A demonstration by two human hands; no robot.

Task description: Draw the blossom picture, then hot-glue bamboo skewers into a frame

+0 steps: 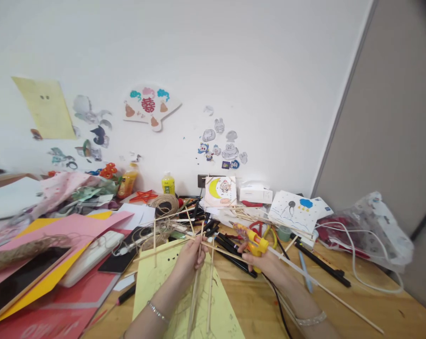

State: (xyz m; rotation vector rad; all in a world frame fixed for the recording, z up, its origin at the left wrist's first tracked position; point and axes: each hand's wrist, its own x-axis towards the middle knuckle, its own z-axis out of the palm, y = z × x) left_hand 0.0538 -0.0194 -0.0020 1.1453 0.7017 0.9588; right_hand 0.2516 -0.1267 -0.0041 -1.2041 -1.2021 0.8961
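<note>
My left hand [189, 260] is closed on thin wooden sticks [198, 278] that form a loose frame over a pale yellow paper sheet [152, 278]. My right hand [266, 264] grips a yellow glue gun [252, 239], whose nozzle points left toward the top of the sticks. A white glue stick juts out from the back of the gun to the right. Both wrists wear bracelets.
Black pens [230, 249], a twine ball [165, 205], pink and yellow card sheets [68, 235], a phone [123, 259], drawn cards [298, 209], a plastic bag [372, 230] with white cable and drink bottles [168, 183] crowd the wooden table [357, 306] against a decorated wall.
</note>
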